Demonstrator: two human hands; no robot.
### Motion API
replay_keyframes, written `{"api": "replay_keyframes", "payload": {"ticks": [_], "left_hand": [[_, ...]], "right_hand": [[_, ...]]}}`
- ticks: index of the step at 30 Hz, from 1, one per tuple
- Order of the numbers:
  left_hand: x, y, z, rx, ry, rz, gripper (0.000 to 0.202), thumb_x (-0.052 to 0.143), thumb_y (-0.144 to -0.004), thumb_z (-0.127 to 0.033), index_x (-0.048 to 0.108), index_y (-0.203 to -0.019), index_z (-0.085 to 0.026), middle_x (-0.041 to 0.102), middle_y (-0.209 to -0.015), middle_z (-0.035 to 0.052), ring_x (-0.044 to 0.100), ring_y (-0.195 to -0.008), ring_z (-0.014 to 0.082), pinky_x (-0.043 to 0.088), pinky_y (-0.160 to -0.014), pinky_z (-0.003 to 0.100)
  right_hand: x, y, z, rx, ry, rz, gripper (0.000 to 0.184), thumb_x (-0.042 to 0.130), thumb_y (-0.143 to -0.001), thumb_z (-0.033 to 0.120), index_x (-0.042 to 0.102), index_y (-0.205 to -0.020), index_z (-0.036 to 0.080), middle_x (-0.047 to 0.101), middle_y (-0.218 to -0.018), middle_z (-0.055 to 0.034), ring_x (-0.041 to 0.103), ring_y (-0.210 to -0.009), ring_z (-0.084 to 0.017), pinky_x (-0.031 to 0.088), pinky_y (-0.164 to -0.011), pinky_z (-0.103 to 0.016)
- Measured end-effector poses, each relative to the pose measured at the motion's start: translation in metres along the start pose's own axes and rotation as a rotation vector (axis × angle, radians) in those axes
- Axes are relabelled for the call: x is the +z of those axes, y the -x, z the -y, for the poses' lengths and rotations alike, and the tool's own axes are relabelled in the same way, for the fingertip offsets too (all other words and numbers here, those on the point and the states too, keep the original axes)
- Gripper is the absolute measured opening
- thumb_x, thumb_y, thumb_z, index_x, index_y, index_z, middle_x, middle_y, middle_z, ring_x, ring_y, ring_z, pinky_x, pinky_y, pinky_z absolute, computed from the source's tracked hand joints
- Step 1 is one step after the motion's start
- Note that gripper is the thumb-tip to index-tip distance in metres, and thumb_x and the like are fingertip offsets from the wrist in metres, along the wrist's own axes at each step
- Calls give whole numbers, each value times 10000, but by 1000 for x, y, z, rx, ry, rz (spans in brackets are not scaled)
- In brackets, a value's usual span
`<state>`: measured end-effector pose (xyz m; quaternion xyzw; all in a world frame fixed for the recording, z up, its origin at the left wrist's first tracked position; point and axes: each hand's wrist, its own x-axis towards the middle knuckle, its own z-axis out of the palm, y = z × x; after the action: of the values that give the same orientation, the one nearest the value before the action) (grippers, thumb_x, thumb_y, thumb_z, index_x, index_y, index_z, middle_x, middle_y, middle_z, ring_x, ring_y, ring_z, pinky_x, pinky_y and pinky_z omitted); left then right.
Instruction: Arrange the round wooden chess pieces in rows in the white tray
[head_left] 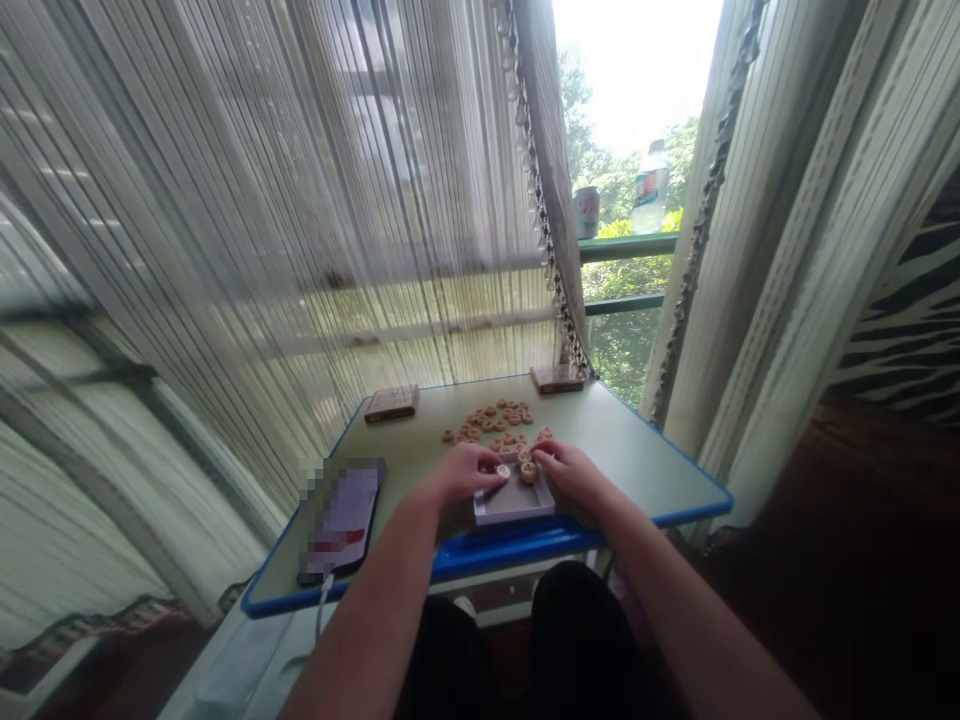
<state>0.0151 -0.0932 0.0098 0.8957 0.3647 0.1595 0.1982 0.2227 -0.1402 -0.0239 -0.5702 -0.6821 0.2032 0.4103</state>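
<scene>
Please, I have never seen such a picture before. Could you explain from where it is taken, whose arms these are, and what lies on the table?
There is no machine here. A person wears one camera on the head, so the single picture looks forward and down at that person's own two bare arms. The person sits at a small green table with a blue rim, beside a curtained window. The left hand and the right hand rest at a shallow grey tray, fingertips by two round wooden pieces at its far end. More scattered pieces lie behind. Two flat wooden boxes sit at the far edge, and a phone lies on the left. Whether either hand grips a piece is too small to tell.
</scene>
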Motion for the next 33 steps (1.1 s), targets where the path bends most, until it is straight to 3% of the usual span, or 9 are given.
{"api": "replay_keyframes", "payload": {"ticks": [4,13,19,26,33], "left_hand": [[0,1,3,-12,-32,-10,324,566,-720,-393,704,-893,-156,671,-762,36,574,-662,137,390,-586,219],[-7,3,-7,46,-171,-33,265,645,-656,-387,735,-835,-213,648,-764,44,545,-760,177,384,-695,254],[-8,5,-17,61,-209,44,227,655,-652,-418,743,-788,-259,607,-722,20,528,-749,171,333,-775,289],[-6,4,-21,74,-68,129,265,630,-683,-412,738,-825,-216,622,-701,19,527,-699,143,357,-675,231],[-1,3,-19,69,33,158,324,622,-692,-418,731,-852,-159,614,-643,9,503,-605,112,355,-578,203]], "right_hand": [[1,-1,2,50,2,18,298,418,-824,325,651,-938,180,676,-953,-63,598,-902,-196,430,-813,-305],[-1,2,6,-3,61,57,266,442,-803,266,677,-915,207,683,-960,-46,601,-902,-181,425,-811,-282],[-1,3,6,-3,78,49,249,465,-789,266,657,-930,197,677,-932,-51,596,-874,-178,420,-787,-276],[-1,4,4,-17,101,45,282,487,-764,299,599,-1000,195,637,-885,-34,562,-723,-150,420,-705,-271],[0,4,4,-10,124,56,284,469,-779,289,590,-1019,198,637,-861,-26,549,-696,-141,403,-673,-254]]}}
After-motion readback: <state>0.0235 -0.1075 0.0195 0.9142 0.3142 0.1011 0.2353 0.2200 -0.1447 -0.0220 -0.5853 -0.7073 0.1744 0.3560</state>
